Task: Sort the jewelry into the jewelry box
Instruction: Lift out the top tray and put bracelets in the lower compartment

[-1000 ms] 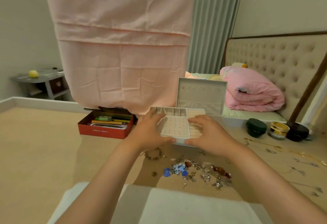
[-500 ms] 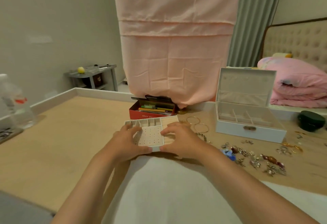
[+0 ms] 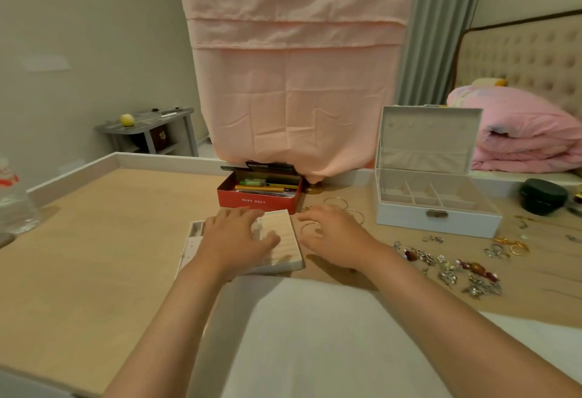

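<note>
Light wooden tabletop (image 3: 110, 256) is covered at its near edge by a white cloth (image 3: 315, 334). Just beyond, a tray (image 3: 282, 240) is pressed by the left hand (image 3: 234, 240), fingers spread. The right hand (image 3: 333, 237) is held relaxed, uncurled, over gold bangles (image 3: 341, 201). Loose jewelry (image 3: 453, 267) is scattered to the right. Farther right, the jewelry box (image 3: 434, 218) is seen with its lid raised, clasp facing near and long axis running left to right. A red tin (image 3: 258, 201) is set before a pink curtain (image 3: 296, 83).

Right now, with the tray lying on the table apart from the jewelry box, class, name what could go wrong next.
1. The tray lies at the table's near edge under the left grip; a pull could tip it off.
2. The gold bangles partly beneath the right grip are round and may roll away.
3. The loose jewelry pile lies beside the right forearm; a sweep could scatter it.
</note>
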